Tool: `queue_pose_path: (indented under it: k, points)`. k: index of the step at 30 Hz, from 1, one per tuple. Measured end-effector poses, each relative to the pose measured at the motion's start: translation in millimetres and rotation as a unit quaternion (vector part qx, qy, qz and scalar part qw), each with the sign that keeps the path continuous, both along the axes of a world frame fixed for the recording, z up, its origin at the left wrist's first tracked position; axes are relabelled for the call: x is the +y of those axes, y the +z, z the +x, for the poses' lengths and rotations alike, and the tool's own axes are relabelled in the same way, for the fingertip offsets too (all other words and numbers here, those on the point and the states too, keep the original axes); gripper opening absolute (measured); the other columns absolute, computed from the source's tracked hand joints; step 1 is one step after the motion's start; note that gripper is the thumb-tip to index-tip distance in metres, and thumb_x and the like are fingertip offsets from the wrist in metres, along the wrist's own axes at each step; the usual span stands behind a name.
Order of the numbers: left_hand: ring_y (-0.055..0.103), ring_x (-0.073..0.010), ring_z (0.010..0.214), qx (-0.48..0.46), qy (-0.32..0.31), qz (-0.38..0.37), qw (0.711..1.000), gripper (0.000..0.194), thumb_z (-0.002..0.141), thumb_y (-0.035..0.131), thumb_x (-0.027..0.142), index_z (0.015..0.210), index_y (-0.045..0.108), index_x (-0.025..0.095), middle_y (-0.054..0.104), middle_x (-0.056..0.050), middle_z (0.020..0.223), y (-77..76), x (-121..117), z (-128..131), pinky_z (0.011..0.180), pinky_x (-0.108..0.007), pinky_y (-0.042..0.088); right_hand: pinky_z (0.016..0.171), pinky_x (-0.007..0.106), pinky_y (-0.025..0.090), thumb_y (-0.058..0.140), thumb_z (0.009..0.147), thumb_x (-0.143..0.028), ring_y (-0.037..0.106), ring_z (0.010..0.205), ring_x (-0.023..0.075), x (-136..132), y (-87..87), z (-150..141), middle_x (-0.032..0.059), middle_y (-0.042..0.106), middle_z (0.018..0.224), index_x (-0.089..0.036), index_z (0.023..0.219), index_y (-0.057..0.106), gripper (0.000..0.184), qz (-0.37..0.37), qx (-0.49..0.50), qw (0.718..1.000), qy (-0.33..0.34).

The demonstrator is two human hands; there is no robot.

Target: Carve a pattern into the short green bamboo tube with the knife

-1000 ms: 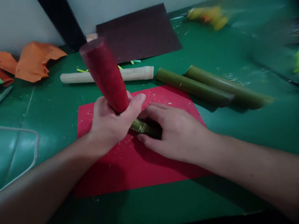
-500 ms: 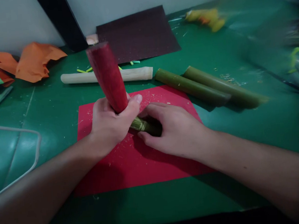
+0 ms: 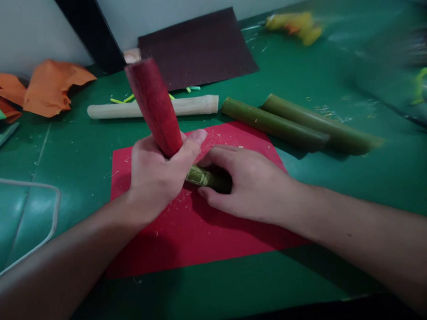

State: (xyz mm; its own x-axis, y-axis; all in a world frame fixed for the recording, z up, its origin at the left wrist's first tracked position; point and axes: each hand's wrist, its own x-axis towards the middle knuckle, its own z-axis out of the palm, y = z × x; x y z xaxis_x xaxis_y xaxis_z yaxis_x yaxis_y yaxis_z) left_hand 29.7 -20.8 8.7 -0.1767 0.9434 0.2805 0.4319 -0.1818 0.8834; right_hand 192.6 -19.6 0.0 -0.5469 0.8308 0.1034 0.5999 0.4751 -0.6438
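My left hand [image 3: 158, 170] is wrapped around the thick red wooden handle [image 3: 156, 108] of a tool, which leans up and to the left; its working end is hidden by the hand. My right hand [image 3: 254, 181] grips a short green bamboo piece [image 3: 200, 176] from the right side. Pale scratched lines show on the bamboo's skin between the two hands. Its left part is hidden behind my left hand. Beneath both hands lies a red sheet [image 3: 204, 238] strewn with fine pale shavings.
Behind the sheet lie a peeled pale stick [image 3: 195, 105] and two green bamboo tubes [image 3: 274, 122]. Further back are a dark sheet [image 3: 199, 50] and a yellow glue gun [image 3: 294, 24]. Orange crumpled paper [image 3: 53, 87] and a white cable [image 3: 55, 208] are at left on the green table [image 3: 221, 294].
The red handle's top has shifted very slightly right, and my left thumb reaches a little further right. My right hand and the bamboo stay almost where they were.
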Motion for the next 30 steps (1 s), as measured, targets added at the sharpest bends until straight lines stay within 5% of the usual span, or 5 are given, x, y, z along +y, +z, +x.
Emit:
queue_pose_path:
  k: [11, 16, 30]
  points:
    - [0.040, -0.0087, 0.047, -0.043, -0.007, -0.040, 0.998, 0.041, 0.082, 0.073, 0.035, 0.051, 0.051, 0.020, 0.044, 0.003, 0.050, 2.3, 3, -1, 0.044, -0.024, 0.036, 0.062, 0.027, 0.042, 0.067, 0.076, -0.025, 0.060, 0.068, 0.0150, 0, 2.1, 0, 0.0031, 0.072, 0.084, -0.016, 0.095, 0.069, 0.022, -0.022, -0.003, 1.000, -0.007]
    - [0.038, -0.0100, 0.048, -0.173, 0.014, -0.034, 0.984, 0.046, 0.081, 0.077, 0.047, 0.053, 0.050, 0.022, 0.042, 0.003, 0.050, -3.8, 11, -4, 0.043, -0.027, 0.032, 0.063, 0.028, 0.043, 0.068, 0.076, -0.027, 0.062, 0.071, 0.0163, -1, 1.1, 2, 0.0033, 0.073, 0.086, -0.018, 0.095, 0.068, 0.022, -0.023, -0.016, 1.000, -0.008]
    - [0.040, -0.0089, 0.048, -0.021, 0.008, -0.026, 0.999, 0.043, 0.082, 0.072, 0.037, 0.050, 0.048, 0.020, 0.044, 0.003, 0.050, 2.5, 5, 0, 0.045, -0.026, 0.035, 0.062, 0.028, 0.042, 0.066, 0.076, -0.026, 0.061, 0.068, 0.0156, -2, 3.3, 0, 0.0040, 0.074, 0.087, -0.017, 0.097, 0.069, 0.023, -0.028, -0.020, 0.999, -0.009]
